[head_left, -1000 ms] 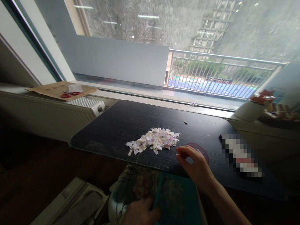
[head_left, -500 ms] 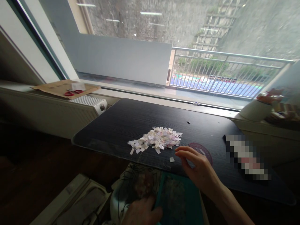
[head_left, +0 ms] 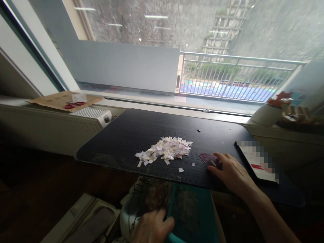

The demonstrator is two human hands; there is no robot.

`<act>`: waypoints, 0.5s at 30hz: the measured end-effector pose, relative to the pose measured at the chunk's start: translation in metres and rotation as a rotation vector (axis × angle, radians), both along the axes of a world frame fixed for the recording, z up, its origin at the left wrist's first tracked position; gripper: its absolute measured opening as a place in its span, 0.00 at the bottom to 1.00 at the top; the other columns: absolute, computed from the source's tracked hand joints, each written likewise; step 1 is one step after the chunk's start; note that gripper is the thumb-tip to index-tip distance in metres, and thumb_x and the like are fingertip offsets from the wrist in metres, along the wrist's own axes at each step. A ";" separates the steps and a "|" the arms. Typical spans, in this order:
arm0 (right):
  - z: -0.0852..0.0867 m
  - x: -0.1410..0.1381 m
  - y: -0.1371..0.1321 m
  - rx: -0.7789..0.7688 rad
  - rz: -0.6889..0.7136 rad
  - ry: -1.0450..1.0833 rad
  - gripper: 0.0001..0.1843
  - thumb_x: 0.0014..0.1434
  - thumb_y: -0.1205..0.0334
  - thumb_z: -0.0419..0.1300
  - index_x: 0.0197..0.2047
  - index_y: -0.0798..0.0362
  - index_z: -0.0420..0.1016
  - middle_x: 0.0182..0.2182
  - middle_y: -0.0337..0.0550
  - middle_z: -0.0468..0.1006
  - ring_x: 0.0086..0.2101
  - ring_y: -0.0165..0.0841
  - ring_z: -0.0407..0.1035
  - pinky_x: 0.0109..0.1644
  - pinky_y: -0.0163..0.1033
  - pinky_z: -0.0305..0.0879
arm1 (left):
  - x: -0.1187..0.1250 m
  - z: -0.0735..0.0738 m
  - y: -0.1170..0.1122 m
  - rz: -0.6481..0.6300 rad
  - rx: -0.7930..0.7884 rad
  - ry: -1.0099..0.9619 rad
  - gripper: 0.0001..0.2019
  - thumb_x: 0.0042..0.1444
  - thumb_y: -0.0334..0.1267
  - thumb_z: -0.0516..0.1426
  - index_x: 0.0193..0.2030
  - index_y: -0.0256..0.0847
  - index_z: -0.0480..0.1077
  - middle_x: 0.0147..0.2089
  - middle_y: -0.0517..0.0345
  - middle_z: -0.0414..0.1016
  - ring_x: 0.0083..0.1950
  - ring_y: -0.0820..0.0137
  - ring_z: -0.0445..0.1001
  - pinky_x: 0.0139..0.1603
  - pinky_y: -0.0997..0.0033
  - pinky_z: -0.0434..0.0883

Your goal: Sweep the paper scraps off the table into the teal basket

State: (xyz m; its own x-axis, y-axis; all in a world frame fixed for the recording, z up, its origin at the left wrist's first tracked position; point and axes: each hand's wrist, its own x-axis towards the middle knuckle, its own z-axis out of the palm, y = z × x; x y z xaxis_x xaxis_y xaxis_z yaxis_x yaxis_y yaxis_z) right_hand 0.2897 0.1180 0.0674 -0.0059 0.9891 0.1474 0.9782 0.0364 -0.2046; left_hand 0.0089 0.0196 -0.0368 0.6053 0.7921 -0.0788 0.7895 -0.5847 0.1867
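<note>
A heap of small white and pink paper squares [head_left: 165, 151] lies on a dark table [head_left: 126, 135]. Two loose squares [head_left: 181, 169] lie just in front of the heap. My right hand [head_left: 231, 172] rests flat on the table to the right of the heap, fingers spread over a round purple disc [head_left: 206, 157]. My left hand [head_left: 152, 227] is low in the view, fingers curled on the left edge of a teal container [head_left: 194, 216] held below the table's front edge.
A blurred white card on a dark case [head_left: 258, 162] lies at the table's right. A white pot [head_left: 265, 116] stands on the sill. Cardboard with red scissors [head_left: 72, 105] rests on the radiator at the left. A window and a balcony railing are behind.
My right hand moved right from beside the heap onto the purple disc and flattened. Two loose squares now lie in front of the heap. My left hand stays on the teal container.
</note>
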 end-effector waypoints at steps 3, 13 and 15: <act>-0.001 0.002 0.004 0.003 -0.036 0.049 0.28 0.50 0.49 0.60 0.51 0.58 0.71 0.39 0.51 0.74 0.37 0.41 0.71 0.41 0.44 0.67 | 0.001 -0.013 0.001 0.032 -0.008 0.027 0.08 0.47 0.38 0.62 0.31 0.45 0.65 0.32 0.61 0.66 0.31 0.66 0.70 0.27 0.75 0.63; 0.009 -0.038 -0.025 0.075 0.445 0.473 0.12 0.61 0.66 0.51 0.43 0.48 0.73 0.38 0.40 0.76 0.38 0.31 0.70 0.42 0.35 0.65 | -0.022 0.016 -0.004 0.086 0.035 -0.192 0.11 0.41 0.33 0.61 0.29 0.44 0.62 0.34 0.61 0.64 0.36 0.66 0.68 0.29 0.73 0.59; 0.012 -0.052 -0.021 0.107 0.465 0.474 0.12 0.61 0.68 0.52 0.43 0.49 0.74 0.38 0.39 0.76 0.39 0.31 0.69 0.44 0.36 0.64 | -0.029 0.021 -0.006 0.140 0.047 -0.234 0.12 0.39 0.29 0.60 0.29 0.43 0.61 0.35 0.60 0.64 0.37 0.66 0.67 0.30 0.73 0.59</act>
State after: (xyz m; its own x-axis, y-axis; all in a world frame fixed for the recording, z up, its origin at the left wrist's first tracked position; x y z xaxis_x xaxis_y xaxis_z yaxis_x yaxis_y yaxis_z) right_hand 0.2381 0.0969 0.0797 -0.3380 0.8790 0.3362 0.6615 0.4760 -0.5795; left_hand -0.0197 0.0135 -0.0155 0.4875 0.8686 0.0890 0.8015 -0.4856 0.3489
